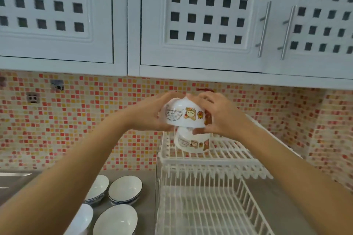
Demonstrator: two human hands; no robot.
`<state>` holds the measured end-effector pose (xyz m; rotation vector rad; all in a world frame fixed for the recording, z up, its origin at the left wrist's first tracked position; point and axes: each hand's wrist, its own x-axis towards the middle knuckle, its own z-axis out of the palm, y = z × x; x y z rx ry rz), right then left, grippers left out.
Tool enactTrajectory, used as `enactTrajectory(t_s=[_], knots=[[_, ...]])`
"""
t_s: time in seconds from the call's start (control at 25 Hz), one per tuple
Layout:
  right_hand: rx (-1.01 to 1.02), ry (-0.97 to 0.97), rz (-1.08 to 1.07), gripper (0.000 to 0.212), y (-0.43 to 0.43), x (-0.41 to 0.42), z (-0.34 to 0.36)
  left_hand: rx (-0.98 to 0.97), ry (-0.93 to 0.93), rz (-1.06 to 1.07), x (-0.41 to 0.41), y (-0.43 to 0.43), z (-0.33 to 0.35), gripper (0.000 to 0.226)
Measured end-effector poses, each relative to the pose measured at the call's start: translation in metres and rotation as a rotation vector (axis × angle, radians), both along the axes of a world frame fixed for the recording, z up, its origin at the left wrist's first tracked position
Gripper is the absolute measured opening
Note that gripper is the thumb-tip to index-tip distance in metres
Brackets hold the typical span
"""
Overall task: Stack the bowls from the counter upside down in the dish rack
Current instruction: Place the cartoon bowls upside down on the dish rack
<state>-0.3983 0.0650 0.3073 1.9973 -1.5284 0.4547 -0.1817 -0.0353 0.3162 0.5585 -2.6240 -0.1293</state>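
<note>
Both hands hold a white ceramic bowl printed with cartoon figures [184, 115] upside down above the upper tier of a white plastic-coated wire dish rack [219, 155]. The left hand [152, 114] cups the bowl's left side with its fingers curled around the wall, and the right hand [215, 115] clasps the right side, fingertips over the foot ring and thumb at the rim. Directly below, a second white cartoon-printed bowl [192, 142] sits upside down on the upper tier; the held bowl's rim hangs just above its base, and whether they touch cannot be told. On the grey tabletop [147, 185] left of the rack stand four white bowls, mouths up: two with blue patterned outsides [125, 189] [99, 187] at the back, and two plain ones [116, 221] [84, 217] nearer, one partly behind the left forearm.
</note>
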Motion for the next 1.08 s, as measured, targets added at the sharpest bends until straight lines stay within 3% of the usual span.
enactTrajectory(t_s=[0.08, 0.16, 0.32, 0.52, 1.08], knots=[[0.068, -0.091, -0.001, 0.107, -0.005, -0.021, -0.007, 0.026, 0.023, 0.038, -0.024, -0.004, -0.004, 0.085], [0.189, -0.308, 0.031, 0.111, -0.012, -0.043, -0.015, 0.023, 0.021, 0.06, -0.05, -0.012, -0.014, 0.085], [0.364, -0.783, 0.048, 0.088, -0.037, -0.071, -0.033, 0.074, -0.029, 0.085, -0.091, -0.033, -0.04, 0.084], [0.421, -0.864, 0.09, 0.064, -0.08, -0.09, -0.059, 0.295, -0.033, 0.142, -0.114, -0.058, -0.06, 0.078], [0.64, -0.816, 0.005, 0.067, -0.102, -0.103, -0.089, 0.242, -0.227, 0.226, -0.133, -0.075, -0.093, 0.074]])
